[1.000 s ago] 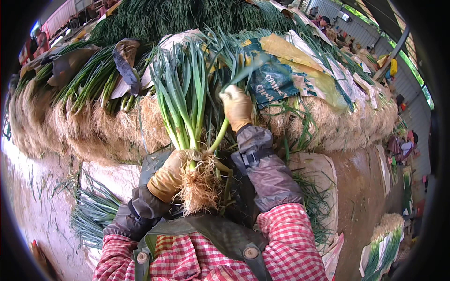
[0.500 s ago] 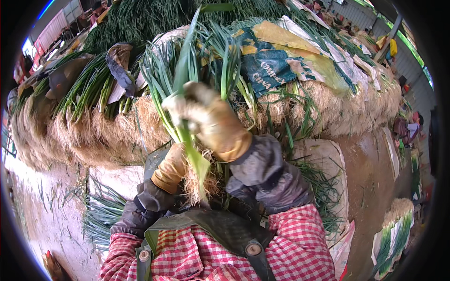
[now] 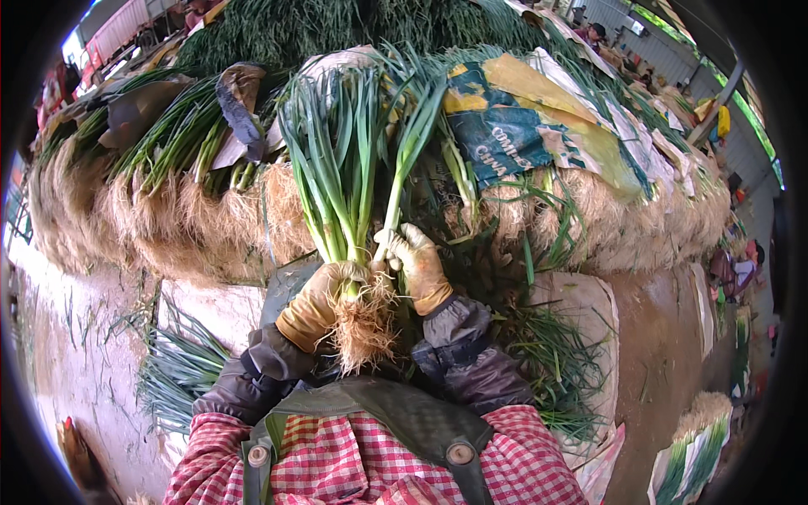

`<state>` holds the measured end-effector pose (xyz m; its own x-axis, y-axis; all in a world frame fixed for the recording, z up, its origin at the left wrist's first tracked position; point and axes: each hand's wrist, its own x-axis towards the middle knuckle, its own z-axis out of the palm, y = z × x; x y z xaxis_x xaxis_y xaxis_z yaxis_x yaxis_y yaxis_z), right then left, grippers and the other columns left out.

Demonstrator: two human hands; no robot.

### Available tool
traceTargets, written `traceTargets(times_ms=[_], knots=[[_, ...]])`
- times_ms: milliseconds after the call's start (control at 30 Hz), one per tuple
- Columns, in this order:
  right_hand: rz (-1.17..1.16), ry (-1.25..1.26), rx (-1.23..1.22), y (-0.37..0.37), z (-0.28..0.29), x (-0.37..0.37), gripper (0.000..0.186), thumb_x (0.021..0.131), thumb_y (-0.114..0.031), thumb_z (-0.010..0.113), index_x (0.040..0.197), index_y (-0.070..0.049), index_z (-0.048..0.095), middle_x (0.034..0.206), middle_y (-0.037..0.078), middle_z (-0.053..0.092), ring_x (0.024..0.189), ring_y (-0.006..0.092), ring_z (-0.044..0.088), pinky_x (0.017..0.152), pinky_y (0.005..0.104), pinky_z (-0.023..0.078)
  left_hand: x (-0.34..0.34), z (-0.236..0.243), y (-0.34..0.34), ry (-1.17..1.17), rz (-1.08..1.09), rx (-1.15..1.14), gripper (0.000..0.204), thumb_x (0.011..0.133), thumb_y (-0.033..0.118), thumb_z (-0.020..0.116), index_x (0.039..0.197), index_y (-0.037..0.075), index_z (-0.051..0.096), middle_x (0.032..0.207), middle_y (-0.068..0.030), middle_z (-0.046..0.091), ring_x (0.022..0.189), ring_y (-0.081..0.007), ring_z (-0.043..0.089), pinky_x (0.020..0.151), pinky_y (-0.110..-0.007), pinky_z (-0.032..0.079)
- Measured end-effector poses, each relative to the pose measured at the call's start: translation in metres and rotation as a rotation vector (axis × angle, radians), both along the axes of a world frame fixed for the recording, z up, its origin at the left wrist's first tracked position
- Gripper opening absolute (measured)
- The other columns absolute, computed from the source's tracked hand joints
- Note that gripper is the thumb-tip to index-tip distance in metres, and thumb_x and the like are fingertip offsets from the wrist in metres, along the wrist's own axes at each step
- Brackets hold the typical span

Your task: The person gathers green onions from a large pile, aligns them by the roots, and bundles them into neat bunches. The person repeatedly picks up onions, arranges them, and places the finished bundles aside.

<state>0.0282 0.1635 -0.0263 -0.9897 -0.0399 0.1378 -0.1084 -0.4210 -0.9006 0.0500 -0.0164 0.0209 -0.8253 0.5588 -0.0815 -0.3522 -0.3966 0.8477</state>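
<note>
Surface and room: the floor point(image 3: 661, 337) is brown on the right and pale and glaring on the left, with leaf scraps scattered over it. Pale sheets point(image 3: 581, 290) lie on either side of the person. Cut green leaves point(image 3: 555, 362) are heaped at the right, with a second leaf pile point(image 3: 181, 379) at the left. Across the front runs a long stack of onion plants point(image 3: 623, 223), pale roots turned toward the person, partly covered by a teal and yellow sack point(image 3: 497, 139) and other torn sheeting. A bundle point(image 3: 694, 450) of the same kind lies at lower right. A grey corrugated wall point(image 3: 623, 25) and other people, too small to detail, show in the background.

Hands: both are gloved in dirty yellow and close together, just beside each other. The left hand point(image 3: 316, 303) is wrapped around the lower stalks of a bunch point(image 3: 341, 168), which stands upright before the chest, leaves up, root tuft hanging below the grip. The right hand point(image 3: 417, 265) is mostly closed, thumb and fingers pinching the pale base of a single stalk point(image 3: 402, 181) beside the bunch; that stalk tilts right at its top.

Pose: both elbows are bent, and the forearms, in dark sleeve covers point(image 3: 459, 341), angle inward and forward from the lower edge.
</note>
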Motion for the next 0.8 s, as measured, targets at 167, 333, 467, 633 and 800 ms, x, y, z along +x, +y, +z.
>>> traceTargets(times_ms=[167,333,467,633,800], knots=[[0.093,-0.322,-0.146,-0.002,0.001,-0.001,0.015,0.093,-0.015,0.060,0.094,-0.002,0.066,0.071,0.001,0.062,0.057,0.0070,0.052,0.050,0.0207,0.040,0.007,0.005,-0.001,-0.117,0.043,0.041,0.022,0.084,0.003,0.056,0.105,-0.004,0.057,0.093,-0.0099,0.062,0.083,-0.0189,0.061,0.075,-0.027,0.053],[0.085,0.037,1.486,0.014,-0.010,0.018,0.017,0.087,-0.014,0.065,0.100,-0.003,0.066,0.084,0.013,0.069,0.068,0.0209,0.065,0.064,0.0362,0.054,0.005,0.018,0.005,-0.084,0.047,0.000,0.013,0.088,0.007,0.057,0.099,0.002,0.060,0.090,-0.0046,0.062,0.079,-0.0135,0.061,0.070,-0.025,0.052],[0.447,-0.026,1.792,0.057,0.031,0.055,0.039,0.080,-0.031,0.068,0.110,-0.006,0.066,0.104,0.017,0.066,0.100,0.0288,0.064,0.090,0.0447,0.048,-0.006,0.019,0.004,-0.365,0.024,0.225,0.025,0.086,0.002,0.053,0.111,-0.002,0.055,0.098,-0.0130,0.063,0.079,-0.0209,0.063,0.070,-0.028,0.055],[-0.194,-0.039,1.339,0.059,0.070,0.043,0.071,0.079,-0.058,0.067,0.119,0.000,0.057,0.117,0.018,0.059,0.106,0.0300,0.058,0.085,0.0411,0.050,-0.007,-0.001,0.002,-0.406,-0.048,0.158,0.027,0.084,0.001,0.056,0.110,-0.002,0.056,0.098,-0.0123,0.065,0.079,-0.0176,0.063,0.069,-0.025,0.053],[0.075,0.301,1.091,0.008,0.035,0.056,0.018,0.087,-0.016,0.061,0.099,-0.002,0.063,0.075,0.017,0.064,0.070,0.0292,0.065,0.066,0.0376,0.053,-0.011,-0.014,-0.016,0.694,0.055,-0.618,0.026,0.075,0.016,0.076,0.094,0.002,0.065,0.088,-0.0055,0.066,0.079,-0.0158,0.063,0.069,-0.026,0.050]])
